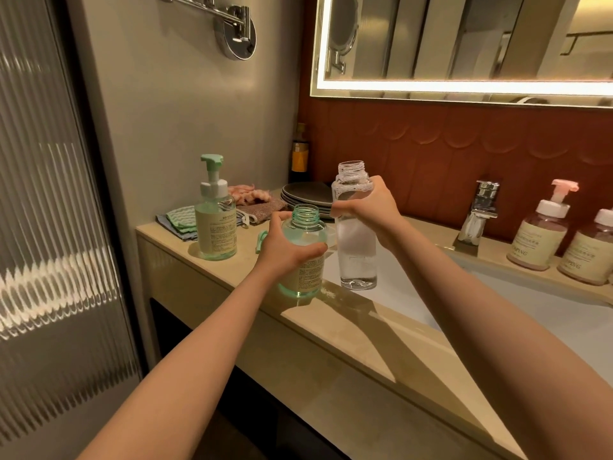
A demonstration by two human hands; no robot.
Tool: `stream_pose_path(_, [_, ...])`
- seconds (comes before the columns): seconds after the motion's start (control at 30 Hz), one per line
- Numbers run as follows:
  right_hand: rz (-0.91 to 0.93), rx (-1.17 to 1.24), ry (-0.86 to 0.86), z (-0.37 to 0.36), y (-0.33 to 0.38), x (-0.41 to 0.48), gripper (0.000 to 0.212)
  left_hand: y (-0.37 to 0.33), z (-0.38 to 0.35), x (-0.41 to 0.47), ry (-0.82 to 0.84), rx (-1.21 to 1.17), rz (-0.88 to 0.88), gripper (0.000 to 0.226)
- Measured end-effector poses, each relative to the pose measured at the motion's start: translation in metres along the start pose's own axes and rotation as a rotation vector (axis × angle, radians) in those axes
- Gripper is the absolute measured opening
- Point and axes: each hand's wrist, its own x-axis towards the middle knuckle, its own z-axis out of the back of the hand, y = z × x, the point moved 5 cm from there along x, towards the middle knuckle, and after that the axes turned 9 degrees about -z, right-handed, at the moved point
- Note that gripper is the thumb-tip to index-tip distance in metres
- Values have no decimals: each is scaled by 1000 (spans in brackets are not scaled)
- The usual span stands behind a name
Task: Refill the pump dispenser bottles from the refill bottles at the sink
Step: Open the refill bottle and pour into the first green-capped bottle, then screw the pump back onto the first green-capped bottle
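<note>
Gripping capless green btl (306,232) in L fingers (311,250), foamy clear btl (356,254) in R fingers (348,207).

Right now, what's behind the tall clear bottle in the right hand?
A stack of dark plates sits behind the clear bottle, which the right hand grips. The bottle and hand cover the stack's right part, so anything lying there cannot be seen.

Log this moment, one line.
left hand: grips uncapped green-tinted plastic dispenser bottle | right hand: grips uncapped clear plastic refill bottle | both upright
</note>
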Motion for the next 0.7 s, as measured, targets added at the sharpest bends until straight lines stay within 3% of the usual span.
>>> stream_pose_path(0.37, [12, 161, 92, -29, 8, 13, 61, 3, 28, -5, -60, 38, -33, 72])
stream_pose_path(0.57, [18, 159, 169, -74, 11, 17, 82, 7, 57, -10, -107, 91, -21, 76])
stream_pose_path(0.7, [33, 198, 224, -98, 19, 12, 64, 3, 78, -13, -140, 113, -22, 78])
